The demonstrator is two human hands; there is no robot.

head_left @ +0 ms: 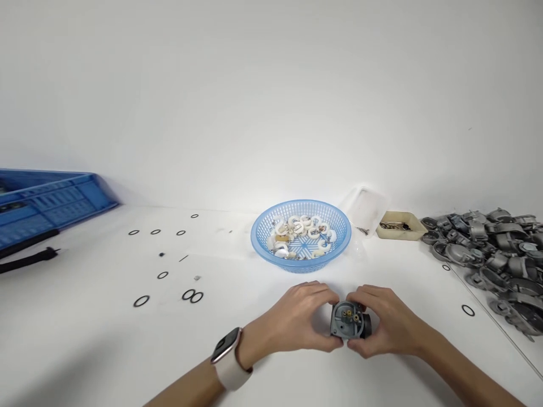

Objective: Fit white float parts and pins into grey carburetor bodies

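Between my two hands is a grey metal carburetor body [347, 321], its open underside facing up and small brass jets showing inside. My left hand [302, 316] grips its left side, thumb at the near edge and fingers at the far edge. From the right, my right hand [384, 322] clasps it the same way, next to a dark round part on that side. Just beyond the hands stands a round blue plastic basket [259, 240] holding several white ring-shaped floats [299, 226] with small metal bits.
Several black rubber rings [141, 301] lie scattered on the white table at left. A blue crate [85, 195] and black strap-like items [29, 259] are at far left. Right of the basket are a clear tray [368, 209], a cream tray [401, 233] and a pile of grey metal castings [504, 254].
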